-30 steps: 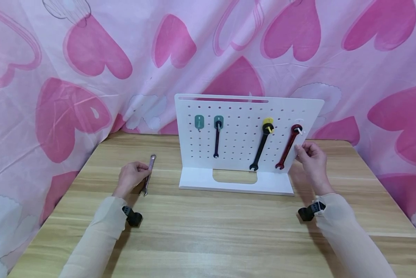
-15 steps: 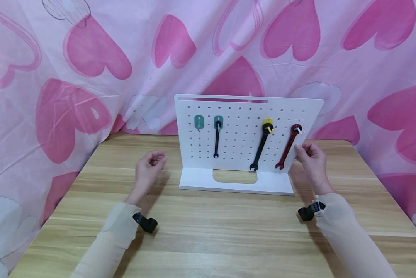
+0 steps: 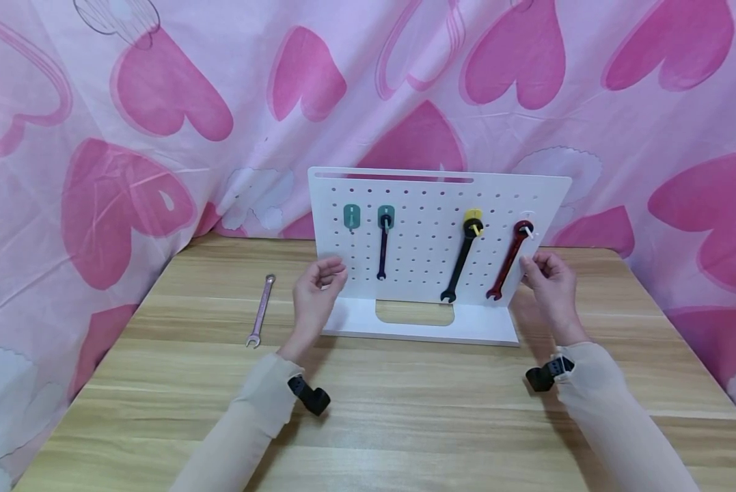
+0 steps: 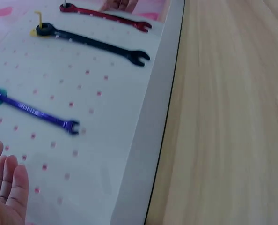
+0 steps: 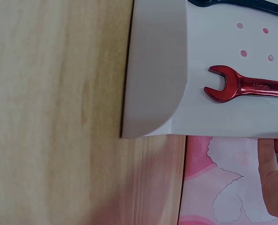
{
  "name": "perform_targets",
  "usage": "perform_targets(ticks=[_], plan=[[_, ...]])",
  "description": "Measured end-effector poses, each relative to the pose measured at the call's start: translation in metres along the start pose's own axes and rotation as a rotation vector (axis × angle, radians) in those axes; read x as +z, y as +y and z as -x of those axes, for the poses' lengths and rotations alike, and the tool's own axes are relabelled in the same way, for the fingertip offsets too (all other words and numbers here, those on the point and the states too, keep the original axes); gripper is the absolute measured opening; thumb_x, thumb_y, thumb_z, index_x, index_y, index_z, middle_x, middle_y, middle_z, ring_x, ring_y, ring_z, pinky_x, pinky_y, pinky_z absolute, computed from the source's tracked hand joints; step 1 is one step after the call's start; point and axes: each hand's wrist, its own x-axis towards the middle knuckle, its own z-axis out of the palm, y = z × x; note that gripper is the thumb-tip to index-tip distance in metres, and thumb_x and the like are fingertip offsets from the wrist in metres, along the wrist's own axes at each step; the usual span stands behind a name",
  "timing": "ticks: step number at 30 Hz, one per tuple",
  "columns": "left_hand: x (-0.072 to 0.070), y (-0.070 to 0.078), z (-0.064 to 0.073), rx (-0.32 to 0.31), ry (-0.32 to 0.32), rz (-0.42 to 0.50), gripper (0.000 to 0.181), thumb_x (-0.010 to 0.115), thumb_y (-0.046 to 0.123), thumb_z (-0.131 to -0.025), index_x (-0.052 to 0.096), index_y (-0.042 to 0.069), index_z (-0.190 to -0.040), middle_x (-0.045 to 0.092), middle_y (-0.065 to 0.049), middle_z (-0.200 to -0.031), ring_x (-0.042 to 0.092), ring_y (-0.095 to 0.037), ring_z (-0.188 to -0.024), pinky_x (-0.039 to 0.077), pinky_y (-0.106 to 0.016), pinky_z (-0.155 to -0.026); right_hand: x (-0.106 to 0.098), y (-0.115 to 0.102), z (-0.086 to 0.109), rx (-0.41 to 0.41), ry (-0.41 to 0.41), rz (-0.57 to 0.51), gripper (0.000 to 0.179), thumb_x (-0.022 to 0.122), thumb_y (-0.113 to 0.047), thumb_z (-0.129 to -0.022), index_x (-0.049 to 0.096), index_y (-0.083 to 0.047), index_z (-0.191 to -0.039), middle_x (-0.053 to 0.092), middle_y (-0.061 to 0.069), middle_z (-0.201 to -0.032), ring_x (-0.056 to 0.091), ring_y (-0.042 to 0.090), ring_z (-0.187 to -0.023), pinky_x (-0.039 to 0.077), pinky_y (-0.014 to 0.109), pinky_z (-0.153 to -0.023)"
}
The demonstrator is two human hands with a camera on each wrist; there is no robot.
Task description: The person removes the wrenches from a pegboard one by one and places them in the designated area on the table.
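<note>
A white pegboard stand [image 3: 417, 242] stands on the table, with wrenches hanging from hooks: a small purple one [image 3: 383, 253], a black one [image 3: 459, 263] and a red one [image 3: 508, 263]. My left hand [image 3: 315, 297] is at the board's lower left edge, its fingers loosely bent and nothing held; whether it touches the board I cannot tell. At the right edge, my right hand [image 3: 552, 287] grips the board with the thumb in front; the other fingertips are partly hidden. On the table, left of my left hand, lies a pinkish silver combination wrench [image 3: 261, 311].
A bare green hook [image 3: 352, 217] sits at the board's upper left. The board's base has a cut-out [image 3: 414, 313]. Behind the wooden table [image 3: 404, 410] hangs a pink curtain [image 3: 368, 68] with hearts.
My left hand has let go of the pinkish wrench, leaving it on the table, and has moved right to the pegboard's left edge. The right hand stays at the right edge.
</note>
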Motion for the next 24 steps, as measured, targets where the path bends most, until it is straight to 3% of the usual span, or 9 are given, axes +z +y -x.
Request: perform_targets(ticks=[10, 16, 24], plan=[[0.045, -0.003, -0.002, 0.085, 0.057, 0.002, 0.026, 0.069, 0.005, -0.083, 0.063, 0.004, -0.108, 0.068, -0.011, -0.103, 0.064, -0.020, -0.087, 0.053, -0.021, -0.076, -0.002, 0.008, -0.004, -0.017, 0.002, 0.015, 0.012, 0.061, -0.013, -0.091, 0.058, -0.002, -0.094, 0.060, -0.004, -0.079, 0.059, 0.003, -0.075, 0.053, 0.015, -0.069], [0.064, -0.006, 0.000, 0.106, 0.083, -0.008, 0.026, 0.071, 0.010, -0.083, 0.062, 0.007, -0.108, 0.067, -0.006, -0.105, 0.065, -0.016, -0.089, 0.055, -0.023, -0.077, -0.001, 0.006, -0.003, -0.029, 0.009, 0.020, 0.012, 0.060, -0.011, -0.091, 0.058, 0.000, -0.094, 0.060, -0.004, -0.078, 0.058, 0.003, -0.074, 0.054, 0.015, -0.068], [0.084, -0.009, 0.001, 0.144, 0.158, 0.003, 0.028, 0.070, 0.004, -0.082, 0.063, 0.007, -0.108, 0.065, -0.009, -0.102, 0.065, -0.020, -0.088, 0.055, -0.028, -0.079, -0.001, 0.009, -0.004, -0.023, 0.025, 0.028, 0.012, 0.062, -0.015, -0.090, 0.060, -0.003, -0.092, 0.060, -0.004, -0.078, 0.058, 0.004, -0.076, 0.054, 0.016, -0.068]])
